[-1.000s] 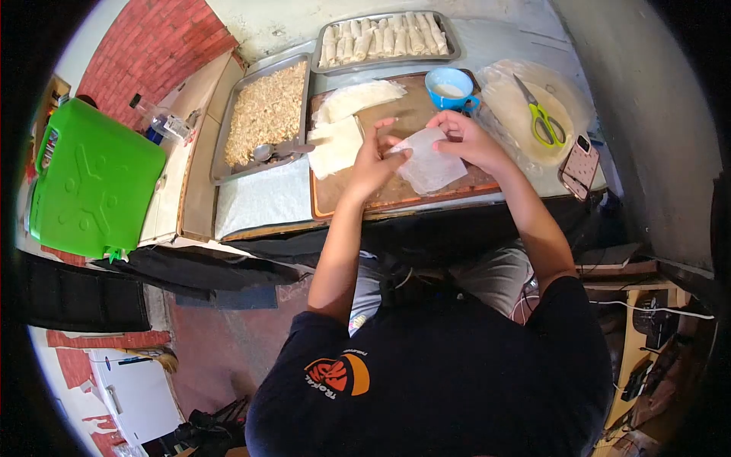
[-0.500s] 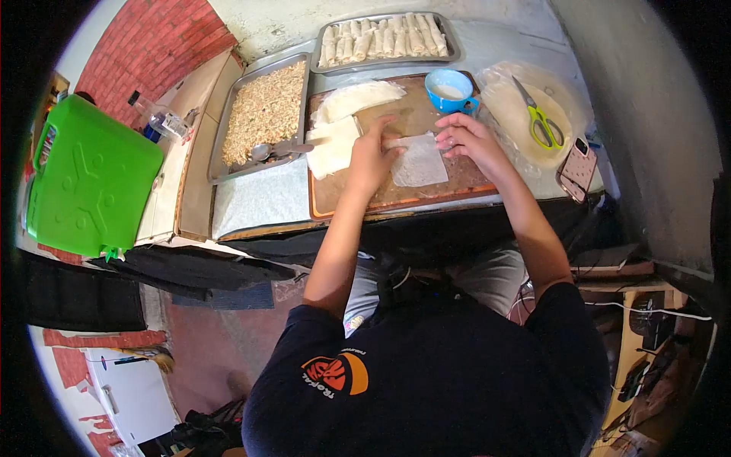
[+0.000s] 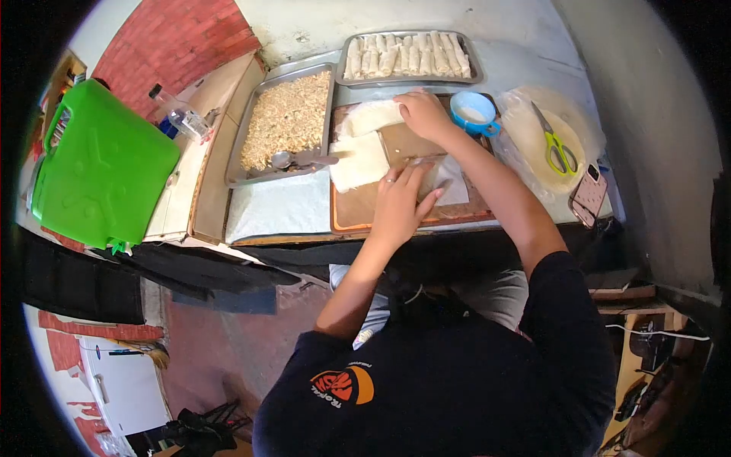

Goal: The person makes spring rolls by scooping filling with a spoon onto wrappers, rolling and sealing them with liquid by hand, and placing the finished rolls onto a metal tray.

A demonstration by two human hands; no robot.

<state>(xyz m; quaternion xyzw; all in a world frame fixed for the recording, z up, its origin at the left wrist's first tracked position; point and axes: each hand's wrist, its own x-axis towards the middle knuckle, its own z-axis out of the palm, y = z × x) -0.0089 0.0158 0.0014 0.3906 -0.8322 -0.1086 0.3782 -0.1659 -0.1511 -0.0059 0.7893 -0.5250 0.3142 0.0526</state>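
Spread out on the brown board (image 3: 358, 206) is a thin, translucent square wrapper (image 3: 454, 186). My left hand (image 3: 400, 202) lies over its left side, fingers stretched out and partly hiding it. Farther back, my right hand (image 3: 424, 114) has its fingers closed at the right end of a folded stack of pale wrappers (image 3: 371, 116); its fingertips are partly hidden. A flat stack of square wrappers (image 3: 359, 161) sits at the board's left side. Just right of my right hand stands a blue cup (image 3: 472, 113) holding a whitish liquid.
A tray (image 3: 242, 145) of chopped filling (image 3: 285, 114), with a spoon (image 3: 282, 160) in it, is at left. Behind is a tray (image 3: 476, 68) of rolled pieces (image 3: 407, 55). Green-handled scissors (image 3: 560, 152) rest on plastic-wrapped round wrappers (image 3: 533, 145), near a phone (image 3: 589, 196).
My right hand has left the square wrapper and moved back and left to the folded stack. My left hand has come nearer, over the square's left side. The view has shifted slightly.
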